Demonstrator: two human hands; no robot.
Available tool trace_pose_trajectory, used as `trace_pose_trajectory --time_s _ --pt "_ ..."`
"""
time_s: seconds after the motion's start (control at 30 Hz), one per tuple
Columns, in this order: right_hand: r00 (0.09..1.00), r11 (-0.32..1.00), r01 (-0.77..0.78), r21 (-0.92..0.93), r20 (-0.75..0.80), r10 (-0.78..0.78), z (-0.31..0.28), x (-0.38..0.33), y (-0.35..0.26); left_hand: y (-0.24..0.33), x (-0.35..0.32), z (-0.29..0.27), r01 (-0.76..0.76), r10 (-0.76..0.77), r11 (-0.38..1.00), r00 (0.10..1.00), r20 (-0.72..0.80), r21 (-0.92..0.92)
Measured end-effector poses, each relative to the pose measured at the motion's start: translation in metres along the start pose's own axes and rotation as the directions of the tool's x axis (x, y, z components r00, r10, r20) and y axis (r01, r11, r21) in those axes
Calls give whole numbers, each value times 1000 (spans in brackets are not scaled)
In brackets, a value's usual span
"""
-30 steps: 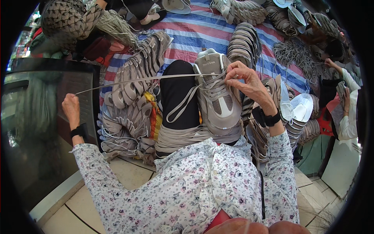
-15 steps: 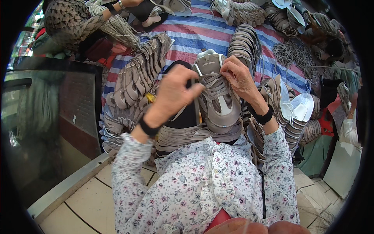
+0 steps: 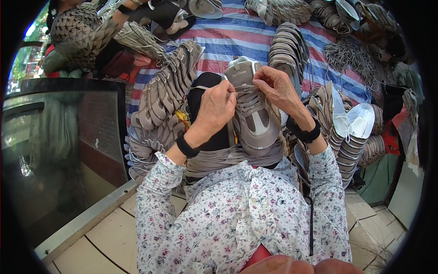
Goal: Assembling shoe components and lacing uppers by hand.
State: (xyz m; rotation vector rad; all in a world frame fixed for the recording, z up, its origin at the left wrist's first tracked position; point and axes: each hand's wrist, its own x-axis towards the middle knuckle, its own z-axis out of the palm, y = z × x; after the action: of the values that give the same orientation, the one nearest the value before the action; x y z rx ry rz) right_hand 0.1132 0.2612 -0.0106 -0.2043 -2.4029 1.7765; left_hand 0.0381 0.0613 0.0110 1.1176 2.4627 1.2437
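A beige-grey sneaker upper (image 3: 259,130) lies over my lap, toe toward me and tongue (image 3: 242,73) pointing away. Its flat grey shoelace (image 3: 248,102) runs criss-cross through the eyelets. My left hand (image 3: 214,107) is closed in a pinch on the lace beside the left eyelet row; a thin stretch of lace shows near its fingers. At the upper right eyelets, my right hand (image 3: 278,89) pinches the lace, thumb and forefinger together near the tongue. Under the toe, a thick bundle of grey laces (image 3: 212,162) lies across my lap.
Nested stacks of uppers stand to the left (image 3: 166,86) and far right (image 3: 288,50) on a striped sheet (image 3: 228,34). More uppers with white linings (image 3: 360,121) sit at my right. Loose laces (image 3: 349,59) heap beyond. A glass-fronted panel (image 3: 68,137) borders the left. Another person's arm (image 3: 123,13) shows far left.
My left hand has come down and slightly right, its fingers now closed near the lace. My right hand has shifted slightly left along the upper's top edge.
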Motion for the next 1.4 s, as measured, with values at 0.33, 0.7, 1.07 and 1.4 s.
trace_pose_trajectory --time_s 0.33,0.7,1.07,1.4 --pt "959 864 -284 415 144 246 -3 3 -4 -21 28 -11 268 -268 963 920 287 37" --pt "937 655 -330 680 150 317 -14 3 4 -20 35 -19 653 -482 743 675 558 -149" --pt "904 472 -281 835 65 424 -70 15 50 -30 25 -36 484 -243 812 789 564 -327" --pt "728 622 -48 781 -399 558 -289 26 66 -31 12 -42 2 64 990 884 463 -142"
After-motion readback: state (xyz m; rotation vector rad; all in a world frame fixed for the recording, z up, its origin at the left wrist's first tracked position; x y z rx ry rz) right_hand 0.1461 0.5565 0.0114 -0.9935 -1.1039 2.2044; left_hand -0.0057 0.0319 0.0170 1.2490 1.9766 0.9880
